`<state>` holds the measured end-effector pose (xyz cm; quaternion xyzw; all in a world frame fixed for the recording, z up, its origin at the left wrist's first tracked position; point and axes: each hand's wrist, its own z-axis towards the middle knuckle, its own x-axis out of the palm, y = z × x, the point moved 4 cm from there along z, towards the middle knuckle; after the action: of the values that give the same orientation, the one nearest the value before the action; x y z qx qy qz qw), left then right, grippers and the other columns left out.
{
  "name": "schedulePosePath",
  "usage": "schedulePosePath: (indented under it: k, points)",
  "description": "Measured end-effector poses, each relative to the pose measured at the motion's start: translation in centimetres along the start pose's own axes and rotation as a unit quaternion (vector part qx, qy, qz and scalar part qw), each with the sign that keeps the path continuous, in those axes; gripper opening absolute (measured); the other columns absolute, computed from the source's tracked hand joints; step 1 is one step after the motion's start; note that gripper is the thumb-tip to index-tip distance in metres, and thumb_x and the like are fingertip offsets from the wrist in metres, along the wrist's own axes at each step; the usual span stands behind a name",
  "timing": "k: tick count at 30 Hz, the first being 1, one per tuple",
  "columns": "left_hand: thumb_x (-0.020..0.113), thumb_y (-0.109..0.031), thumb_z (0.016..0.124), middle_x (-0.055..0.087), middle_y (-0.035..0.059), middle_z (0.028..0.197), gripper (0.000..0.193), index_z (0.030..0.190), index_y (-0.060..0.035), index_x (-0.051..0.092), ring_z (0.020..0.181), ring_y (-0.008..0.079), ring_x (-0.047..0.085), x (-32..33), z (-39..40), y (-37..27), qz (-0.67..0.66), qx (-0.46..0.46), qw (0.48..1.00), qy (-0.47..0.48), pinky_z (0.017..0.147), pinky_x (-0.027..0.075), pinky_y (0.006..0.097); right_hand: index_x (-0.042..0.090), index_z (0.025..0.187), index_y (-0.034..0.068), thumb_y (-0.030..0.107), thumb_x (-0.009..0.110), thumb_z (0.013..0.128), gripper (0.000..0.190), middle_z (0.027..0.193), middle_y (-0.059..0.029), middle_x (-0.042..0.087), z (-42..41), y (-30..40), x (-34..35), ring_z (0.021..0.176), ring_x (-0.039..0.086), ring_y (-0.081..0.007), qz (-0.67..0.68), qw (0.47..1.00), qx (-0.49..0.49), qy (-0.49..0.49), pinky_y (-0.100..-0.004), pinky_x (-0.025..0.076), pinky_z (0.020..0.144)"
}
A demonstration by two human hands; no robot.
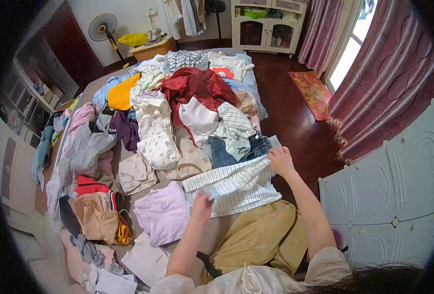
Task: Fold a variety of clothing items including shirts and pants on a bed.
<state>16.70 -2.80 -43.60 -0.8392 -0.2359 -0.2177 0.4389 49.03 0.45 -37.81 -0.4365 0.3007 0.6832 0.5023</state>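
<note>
Both my hands hold a white garment with dark stripes (239, 183), spread low over the near part of the bed. My left hand (202, 207) pinches a pale blue-grey edge at its left side. My right hand (282, 161) grips the far right end, by another pale blue-grey piece. Beyond the cloth lie blue jeans (222, 150) with a striped green-white garment (235, 121) on them. A folded lilac garment (163, 213) is left of my left hand. Olive-brown cloth (257, 235) lies between my forearms.
Piled clothes cover much of the bed, among them a dark red garment (198, 86) and a yellow one (123, 93). Folded beige clothing (138, 172) lies left of centre. Pale panelled furniture (371, 198) stands at the right, and a fan (103, 27) stands at the far left.
</note>
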Motion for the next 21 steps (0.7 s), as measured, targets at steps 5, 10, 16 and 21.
schedulePosePath:
  k: [5, 10, 16, 21]
  points:
    - [0.052, 0.007, 0.071, 0.054, 0.0051, 0.104, 0.052, 0.121, -0.0063, 0.041, 0.092, 0.0145, 0.052, 4.6, -4.2, -6.8, 0.094, 0.227, 0.962, 0.116, 0.079, 0.042, 0.0265, 0.057, 0.078, 0.013, 0.013, 0.053, 0.070, 0.008, 0.090, 0.0001, 0.053, -0.6, 0.5, -0.1, 0.090, 0.049, -0.0159, -0.065, 0.996, -0.004, -0.067, -0.0356, 0.034, 0.081]
    - [0.052, 0.004, 0.069, 0.057, 0.0081, 0.088, 0.062, 0.127, -0.0050, 0.034, 0.078, 0.0131, 0.054, -2.2, -4.5, -3.1, 0.277, 0.122, 0.951, 0.057, 0.071, 0.044, 0.0246, 0.057, 0.084, 0.015, 0.016, 0.049, 0.074, 0.012, 0.097, 0.0005, 0.053, -3.7, 2.5, 2.7, 0.094, 0.047, -0.0161, -0.067, 0.993, -0.073, 0.070, -0.0359, 0.034, 0.082]
    - [0.048, -0.005, 0.071, 0.050, 0.0024, 0.066, 0.028, 0.099, -0.0006, 0.054, 0.055, 0.0099, 0.046, -8.0, -1.9, 1.0, 0.432, 0.065, 0.899, -0.014, 0.049, 0.037, 0.0258, 0.056, 0.099, 0.013, 0.015, 0.056, 0.072, 0.027, 0.112, -0.0011, 0.051, -6.8, 2.8, 2.9, 0.100, 0.048, -0.0196, -0.011, 0.997, -0.034, 0.074, -0.0363, 0.035, 0.082]
    - [0.047, -0.005, 0.070, 0.051, 0.0014, 0.068, 0.018, 0.086, -0.0017, 0.056, 0.059, 0.0104, 0.048, -7.0, -1.3, -0.2, 0.353, 0.005, 0.934, -0.048, 0.051, 0.038, 0.0250, 0.054, 0.102, 0.010, 0.017, 0.060, 0.069, 0.034, 0.111, -0.0052, 0.051, -6.2, 2.9, 1.8, 0.101, 0.047, -0.0226, 0.069, 0.993, 0.040, 0.085, -0.0379, 0.034, 0.083]
